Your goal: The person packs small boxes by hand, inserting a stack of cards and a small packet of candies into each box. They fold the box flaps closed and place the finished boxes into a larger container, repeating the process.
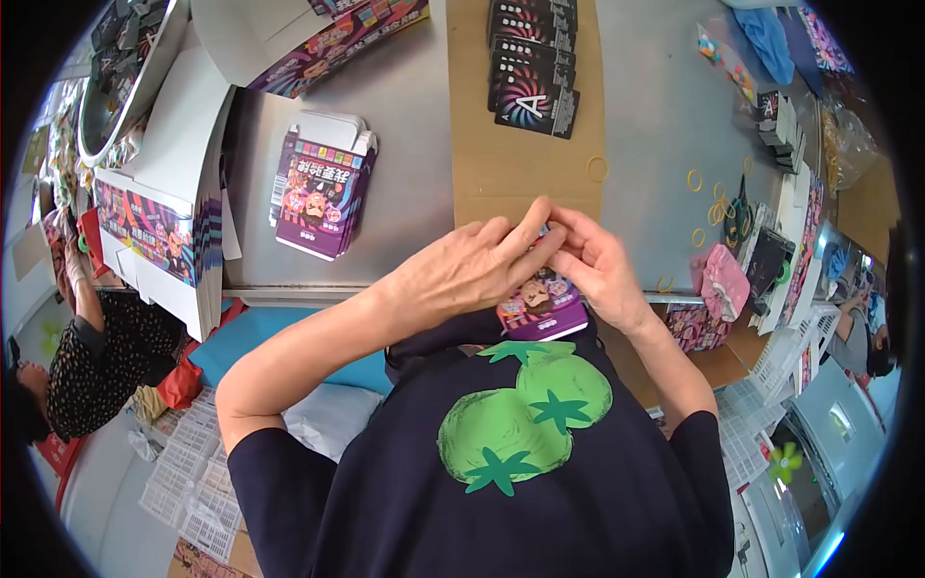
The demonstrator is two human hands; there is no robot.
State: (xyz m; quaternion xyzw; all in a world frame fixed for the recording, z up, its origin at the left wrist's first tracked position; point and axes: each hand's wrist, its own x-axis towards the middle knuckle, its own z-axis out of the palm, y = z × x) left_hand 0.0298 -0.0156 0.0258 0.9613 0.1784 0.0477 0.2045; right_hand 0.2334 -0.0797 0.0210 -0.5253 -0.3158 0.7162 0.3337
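Note:
A small purple card box [551, 310] with cartoon figures is held close to my body at the table's front edge. My left hand [474, 265] lies over its upper part with fingers bent around it. From the other side, my right hand [595, 268] pinches the box's upper end, where my fingers hide the opening. Beyond my hands, overlapping black cards [535, 96] with a large "A" lie on a brown cardboard sheet [525, 183]. Left of them sits a stack of flat purple card boxes [320, 188].
Display cartons [159, 231] stand at the left. Yellow rubber bands [718, 210], a pink cloth [725, 281], scissors [740, 214] and card stacks [779, 125] lie at the right. A blue cloth [763, 40] is at the back right. Other people [96, 371] are at both sides.

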